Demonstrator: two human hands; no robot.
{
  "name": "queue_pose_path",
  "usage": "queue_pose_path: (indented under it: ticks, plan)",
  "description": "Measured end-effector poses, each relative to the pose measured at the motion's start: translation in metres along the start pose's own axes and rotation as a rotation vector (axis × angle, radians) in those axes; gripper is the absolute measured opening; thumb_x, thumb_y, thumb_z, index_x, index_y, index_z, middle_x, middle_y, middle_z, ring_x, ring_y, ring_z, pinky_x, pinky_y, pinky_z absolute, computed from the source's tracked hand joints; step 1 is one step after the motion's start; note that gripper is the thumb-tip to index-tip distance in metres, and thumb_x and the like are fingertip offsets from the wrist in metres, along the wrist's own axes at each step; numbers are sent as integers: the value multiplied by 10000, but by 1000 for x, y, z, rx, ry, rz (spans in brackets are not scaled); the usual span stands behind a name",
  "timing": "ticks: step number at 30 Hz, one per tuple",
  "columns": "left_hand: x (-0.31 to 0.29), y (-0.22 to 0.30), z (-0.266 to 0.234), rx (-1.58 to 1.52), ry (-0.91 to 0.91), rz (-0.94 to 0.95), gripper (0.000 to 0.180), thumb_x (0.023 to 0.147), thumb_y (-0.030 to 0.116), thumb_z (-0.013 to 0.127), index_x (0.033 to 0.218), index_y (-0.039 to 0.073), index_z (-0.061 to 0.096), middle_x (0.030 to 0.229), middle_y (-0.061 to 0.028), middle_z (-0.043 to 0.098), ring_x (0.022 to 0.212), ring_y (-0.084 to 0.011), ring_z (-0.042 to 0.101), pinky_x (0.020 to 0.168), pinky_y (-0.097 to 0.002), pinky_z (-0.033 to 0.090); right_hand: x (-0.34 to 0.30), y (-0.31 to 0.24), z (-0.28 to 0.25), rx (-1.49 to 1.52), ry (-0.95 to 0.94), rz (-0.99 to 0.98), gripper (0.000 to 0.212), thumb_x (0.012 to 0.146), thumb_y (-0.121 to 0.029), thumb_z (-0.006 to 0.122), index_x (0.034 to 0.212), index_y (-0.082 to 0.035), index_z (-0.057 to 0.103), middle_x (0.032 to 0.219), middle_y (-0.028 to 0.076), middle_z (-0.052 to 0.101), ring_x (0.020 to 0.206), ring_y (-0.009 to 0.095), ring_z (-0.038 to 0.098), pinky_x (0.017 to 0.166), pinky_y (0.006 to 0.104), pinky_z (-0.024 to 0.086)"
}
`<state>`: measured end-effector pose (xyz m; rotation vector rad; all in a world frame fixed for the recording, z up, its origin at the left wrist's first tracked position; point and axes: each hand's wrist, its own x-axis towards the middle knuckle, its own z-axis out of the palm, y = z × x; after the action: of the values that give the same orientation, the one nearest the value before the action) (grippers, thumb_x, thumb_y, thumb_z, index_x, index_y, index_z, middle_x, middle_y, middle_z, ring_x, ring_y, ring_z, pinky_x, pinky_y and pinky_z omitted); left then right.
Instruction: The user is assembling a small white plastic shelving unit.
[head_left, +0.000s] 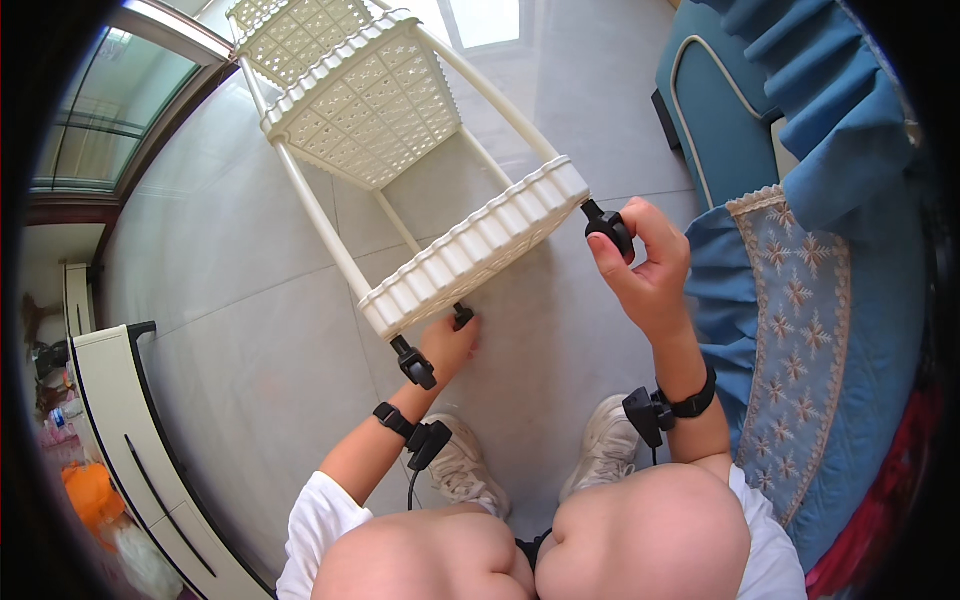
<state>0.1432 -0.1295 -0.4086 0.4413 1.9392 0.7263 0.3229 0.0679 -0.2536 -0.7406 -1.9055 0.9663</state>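
A cream plastic shelf cart (480, 240) with lattice shelves and round poles lies tipped over on the floor, its base toward me. My right hand (655, 265) pinches a black caster wheel (608, 230) at the base's right corner, thumb and forefinger on its sides. My left hand (452, 345) reaches behind the near left corner, its fingers closed around another black caster (462, 318), partly hidden by the hand. One more black caster (413, 363) hangs free from the near left corner, in front of my left forearm.
Grey tile floor (260, 330) surrounds the cart. A blue bed with a ruffled cover (795, 330) stands at the right. A white drawer cabinet (140, 440) is at the left, with an orange item (92, 495) beyond it. My shoes (605, 445) are below my hands.
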Motion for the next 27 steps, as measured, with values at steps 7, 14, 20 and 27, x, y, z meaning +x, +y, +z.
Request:
queue_pose_path:
  ticks: [7, 14, 20, 27]
  plan:
    - [0, -10, -19, 56, -106, -6, 307, 878, 298, 631, 827, -5, 623, 621, -55, 615, 506, -132, 582, 475, -276, 451, 2, -3, -3, -484, 99, -591, 285, 614, -99, 750, 718, -80, 486, 607, 40, 387, 504, 216, 408, 451, 328, 335]
    - [-6, -7, -27, 56, -103, -27, 328, 885, 317, 644, 806, -1, 621, 631, -49, 624, 518, -128, 589, 484, -275, 456, -14, -7, -1, -365, 22, -393, 289, 625, -156, 751, 675, -80, 477, 609, 45, 448, 500, 219, 448, 468, 319, 376]
    - [-7, -8, -29, 103, -144, 17, 329, 886, 307, 647, 818, -14, 630, 651, -58, 638, 531, -131, 593, 503, -271, 472, -12, -6, -5, -438, 47, -669, 277, 642, -105, 739, 757, -39, 495, 681, 92, 509, 563, 239, 521, 487, 316, 427]
    - [-2, -11, -54, 190, -357, 75, 285, 892, 265, 642, 919, -18, 633, 780, -75, 665, 685, -137, 635, 625, -296, 511, -46, -5, -6, -263, 36, -473, 481, 729, -279, 784, 1031, -8, 525, 928, 123, 599, 682, 243, 606, 597, 326, 515]
